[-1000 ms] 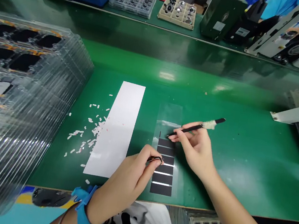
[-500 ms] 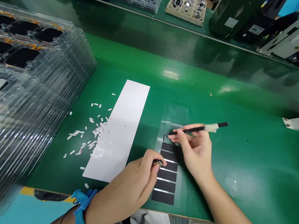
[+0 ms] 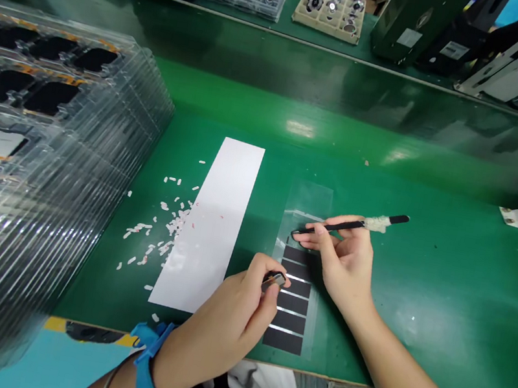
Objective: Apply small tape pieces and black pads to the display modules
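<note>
While the left hand [image 3: 229, 320] pinches a small dark piece [image 3: 273, 279], the right hand [image 3: 344, 263] grips tweezers [image 3: 347, 224] tip-down on the black strips [image 3: 292, 298], running lengthwise toward the tabletop's near edge, right hand nearer.

A single head-worn camera looks forward and steeply down, close above the glossy green work surface [image 3: 390, 175], facing its far edge.

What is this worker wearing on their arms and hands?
Both hands are bare, with no gloves: left hand, right hand. The left wrist carries a bright blue wrist strap and a thin silvery bangle behind it. The right forearm is bare, with no sleeve showing.
</note>
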### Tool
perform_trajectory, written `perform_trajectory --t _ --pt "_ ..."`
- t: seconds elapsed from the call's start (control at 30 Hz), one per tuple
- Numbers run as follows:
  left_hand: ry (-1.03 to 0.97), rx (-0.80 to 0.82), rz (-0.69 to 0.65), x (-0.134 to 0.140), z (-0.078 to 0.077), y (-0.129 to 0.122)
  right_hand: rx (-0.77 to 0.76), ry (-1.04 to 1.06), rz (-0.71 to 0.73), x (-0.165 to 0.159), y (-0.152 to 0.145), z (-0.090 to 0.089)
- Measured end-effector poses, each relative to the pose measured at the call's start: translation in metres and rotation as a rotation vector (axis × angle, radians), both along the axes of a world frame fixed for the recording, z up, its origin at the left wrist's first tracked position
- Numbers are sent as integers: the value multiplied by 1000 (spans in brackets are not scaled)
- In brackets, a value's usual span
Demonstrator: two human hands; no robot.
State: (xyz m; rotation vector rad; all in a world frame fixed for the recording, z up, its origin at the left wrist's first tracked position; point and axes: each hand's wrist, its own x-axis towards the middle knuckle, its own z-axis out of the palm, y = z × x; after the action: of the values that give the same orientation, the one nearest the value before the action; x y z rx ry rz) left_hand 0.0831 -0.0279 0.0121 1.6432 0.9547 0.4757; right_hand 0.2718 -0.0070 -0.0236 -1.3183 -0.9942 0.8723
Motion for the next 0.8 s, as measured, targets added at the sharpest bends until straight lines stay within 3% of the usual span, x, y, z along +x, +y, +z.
perform_trajectory --t 0.13,0.27,0.37,0.47,0.6,0.8 --pt "-68 -27 120 1 -3 0 46 2 -27 3 2 6" --pt "-177 16 258 0 -4 3 219 -37 -57 -1 -5 33" --pt "-241 86 244 -4 -1 4 327 -44 -33 -19 -24 59" --pt "-244 137 213 -11 3 4 437 -82 53 -43 -43 74" --pt "-218 254 190 -20 5 4 556 -134 88 -70 -50 73" --pt "-213 275 141 -27 8 11 556 -85 -8 -88 -41 58"
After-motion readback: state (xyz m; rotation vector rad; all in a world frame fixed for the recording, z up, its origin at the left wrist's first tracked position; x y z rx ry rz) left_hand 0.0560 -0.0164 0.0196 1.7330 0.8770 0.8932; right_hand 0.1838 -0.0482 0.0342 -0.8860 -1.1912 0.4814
